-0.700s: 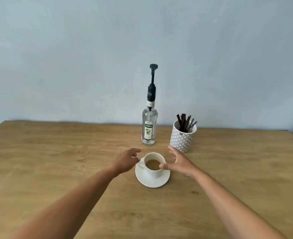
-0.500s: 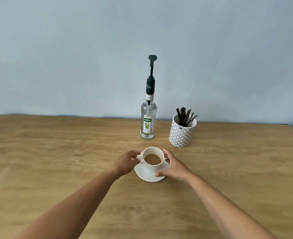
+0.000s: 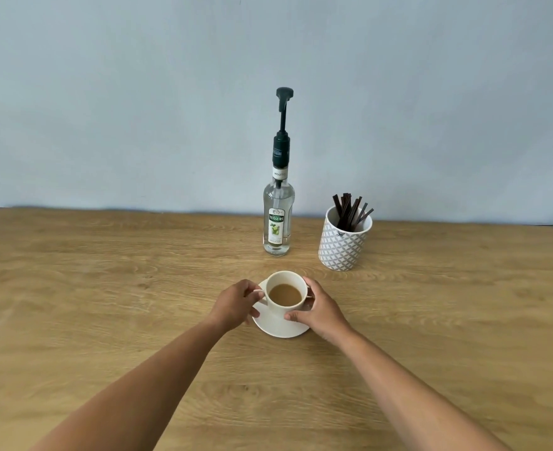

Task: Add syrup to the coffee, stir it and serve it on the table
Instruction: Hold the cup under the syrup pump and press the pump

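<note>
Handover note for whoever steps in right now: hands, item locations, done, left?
Left hand on the cup's handle side; right hand cups the coffee cup on its saucer.
Syrup bottle with pump stands behind the cup; stirrers in the patterned holder to its right.
Done: no stirrer in the cup yet.
Left: pump syrup, stir, serve.

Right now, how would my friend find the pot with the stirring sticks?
Look at the far edge of the wooden table, near the pale wall. The syrup bottle with the tall pump stands there, and the pot sits just to its right. It is white with a grey diamond pattern, and dark sticks poke out.
</note>
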